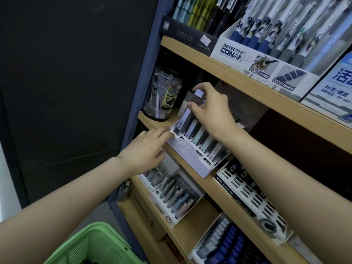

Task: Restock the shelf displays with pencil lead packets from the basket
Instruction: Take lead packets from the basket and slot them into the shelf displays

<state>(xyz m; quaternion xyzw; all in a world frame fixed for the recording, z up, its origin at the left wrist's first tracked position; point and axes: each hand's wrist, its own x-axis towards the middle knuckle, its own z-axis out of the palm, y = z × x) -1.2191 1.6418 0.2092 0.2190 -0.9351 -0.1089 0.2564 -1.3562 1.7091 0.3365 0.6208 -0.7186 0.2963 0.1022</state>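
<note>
right hand, palm hidden from the camera, pinches a pencil lead packet upright over the white display box at frame centre. left hand touches the box's left corner with extended fingers. green basket, cut off at lower left, contents unclear. the box sits at the shelf's front edge.

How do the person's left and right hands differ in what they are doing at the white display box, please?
The right hand pinches a pencil lead packet tilted over the white display box; the left hand holds nothing. The right hand's fingers curl round the packet, while the left hand's lie fairly straight against the box's left corner. The right hand is higher than the left hand. Both are at the same box.
</note>
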